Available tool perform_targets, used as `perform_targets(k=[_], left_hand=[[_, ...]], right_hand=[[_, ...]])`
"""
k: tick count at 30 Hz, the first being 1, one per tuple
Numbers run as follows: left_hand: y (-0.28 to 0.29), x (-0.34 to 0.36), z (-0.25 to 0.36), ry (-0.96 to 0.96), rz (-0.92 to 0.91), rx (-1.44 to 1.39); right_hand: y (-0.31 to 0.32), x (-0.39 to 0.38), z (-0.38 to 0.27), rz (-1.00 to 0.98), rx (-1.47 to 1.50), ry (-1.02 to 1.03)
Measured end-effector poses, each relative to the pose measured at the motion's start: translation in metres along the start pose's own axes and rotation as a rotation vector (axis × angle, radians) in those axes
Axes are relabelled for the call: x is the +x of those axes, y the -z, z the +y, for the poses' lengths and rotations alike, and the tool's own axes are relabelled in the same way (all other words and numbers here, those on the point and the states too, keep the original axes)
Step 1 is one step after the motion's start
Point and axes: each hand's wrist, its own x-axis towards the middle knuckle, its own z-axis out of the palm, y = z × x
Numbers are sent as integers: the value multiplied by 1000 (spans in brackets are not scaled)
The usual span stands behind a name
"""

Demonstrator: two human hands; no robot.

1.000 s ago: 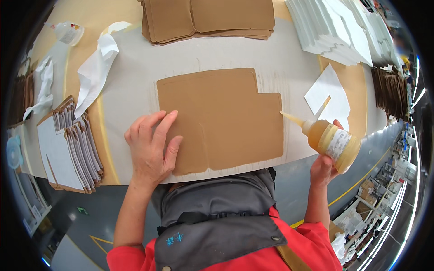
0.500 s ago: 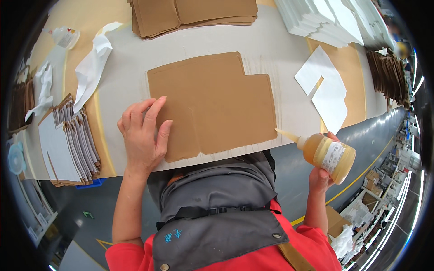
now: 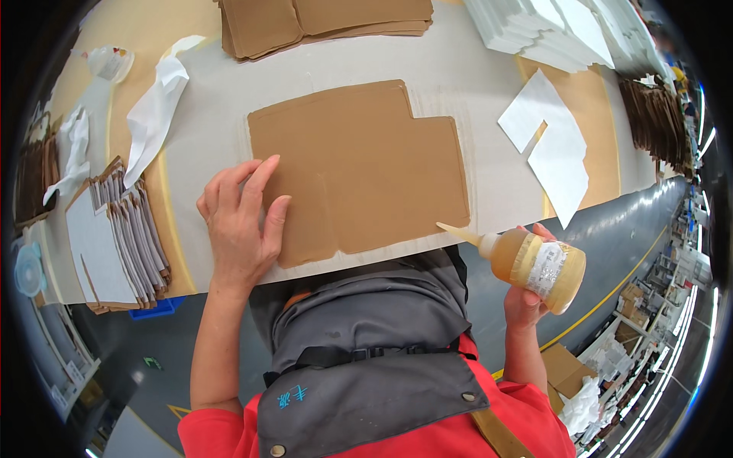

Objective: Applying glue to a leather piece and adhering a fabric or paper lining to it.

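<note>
This looks like a factory workshop, with stacked brown sheets on a worktable, yellow-lined grey floor, loaded shelves and strip lights.

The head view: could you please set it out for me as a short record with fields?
Left hand: open at the left edge of the brown panel; contact unclear
Right hand: holding a tilted squeeze bottle of amber liquid
Nozzle: tip at the panel's near edge, toward its right corner
Panel: flat on the table, notched at its far right corner
Beyond panel: stacked brown pieces
Right of panel: slotted white sheet
Left side: stack of white-faced pieces
</note>
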Motion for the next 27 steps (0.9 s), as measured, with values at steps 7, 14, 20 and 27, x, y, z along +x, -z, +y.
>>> perform_targets(k=[7,14,20,27], left_hand=[[-1,-1,-3,14,11,-35],[-3,0,-3,5,57,-47],[-2,0,-4,15,48,-67],[-2,-3,-8,72,111,-80]], right_hand=[[-30,-4,-6,-66,90,-78],[-55,-7,-4,-200,173,-26],[-72,-4,-2,-377,148,60],[-104,30,-37,-76,454,-476]])
